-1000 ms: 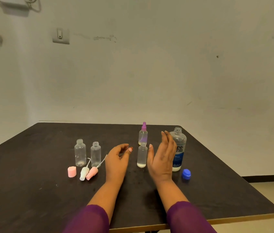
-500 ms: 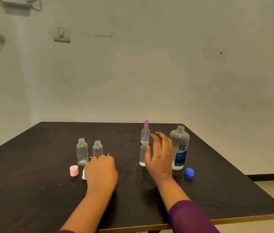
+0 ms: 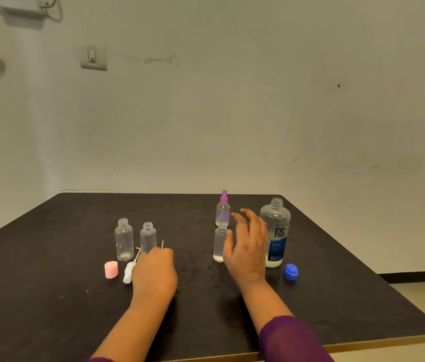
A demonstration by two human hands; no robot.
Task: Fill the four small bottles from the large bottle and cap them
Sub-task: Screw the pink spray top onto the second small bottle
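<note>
A dark table fills the lower half of the view. Taking the person's seat as 6 o'clock, the uncapped large Renu bottle stands upright toward 2 o'clock, clear liquid inside.

The right hand hangs at its 9 o'clock, fingers spread and relaxed, holding nothing. Its thumb is just beside a small uncapped bottle with some liquid in it; contact is unclear.

The left hand sits toward 7 o'clock, knuckles up and fingers curled down. A thin dip tube pokes out past them; I cannot tell whether the fingers grip anything.

At 12 o'clock of the part-filled bottle stands a small bottle with a purple spray top. Two empty small bottles stand side by side toward 9 o'clock.

A pink cap and a white spray top lie at their 6 o'clock. A blue cap lies at 4 o'clock of the large bottle.
</note>
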